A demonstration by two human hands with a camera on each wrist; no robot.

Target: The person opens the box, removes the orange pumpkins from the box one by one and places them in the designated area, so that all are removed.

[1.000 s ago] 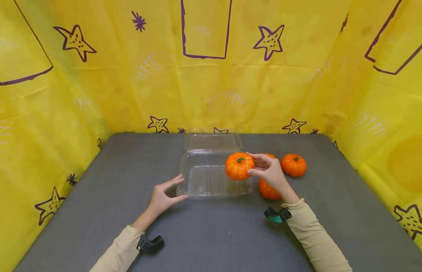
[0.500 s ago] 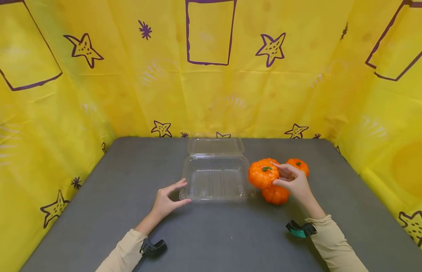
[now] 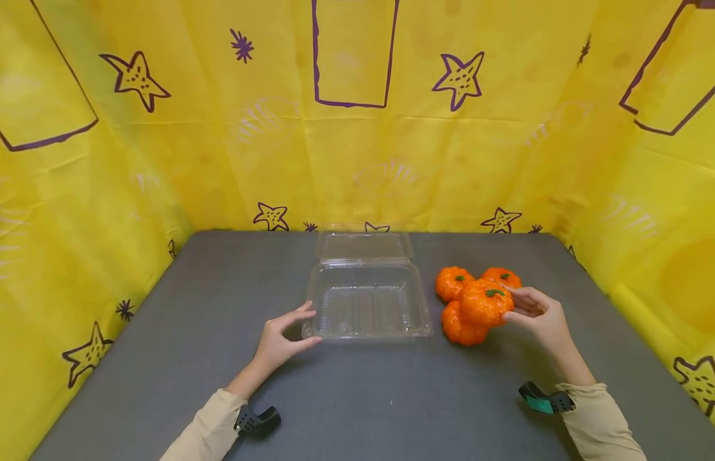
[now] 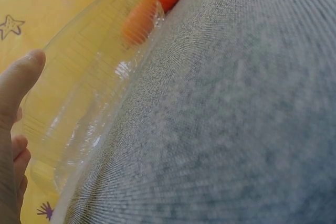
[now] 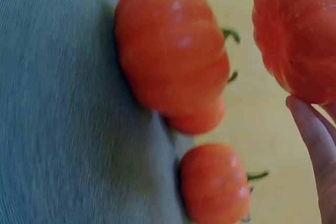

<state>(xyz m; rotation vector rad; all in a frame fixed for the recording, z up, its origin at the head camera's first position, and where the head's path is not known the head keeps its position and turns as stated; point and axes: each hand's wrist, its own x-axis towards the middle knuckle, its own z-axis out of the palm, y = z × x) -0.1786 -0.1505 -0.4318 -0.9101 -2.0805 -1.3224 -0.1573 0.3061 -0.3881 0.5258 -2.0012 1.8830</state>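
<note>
In the head view my right hand pinches a small orange toy pumpkin with a green stem between thumb and fingers. The right wrist view shows this pumpkin raised above the table. Below and beside it sit three similar pumpkins: one in front, one at the back left and one at the back right, which is partly covered. My left hand, thumb and fingers spread apart, is at the front left corner of a clear plastic clamshell container; the left wrist view has the thumb right at its rim.
The container's lid is flipped back toward the rear edge of the grey table. Yellow cloth with purple starfish drawings encloses the table at the back and sides. Each wrist wears a black strap mount.
My right hand has carried the pumpkin from over the container's right side rightward, to above the other pumpkins. The left hand has stayed at the container's corner.
</note>
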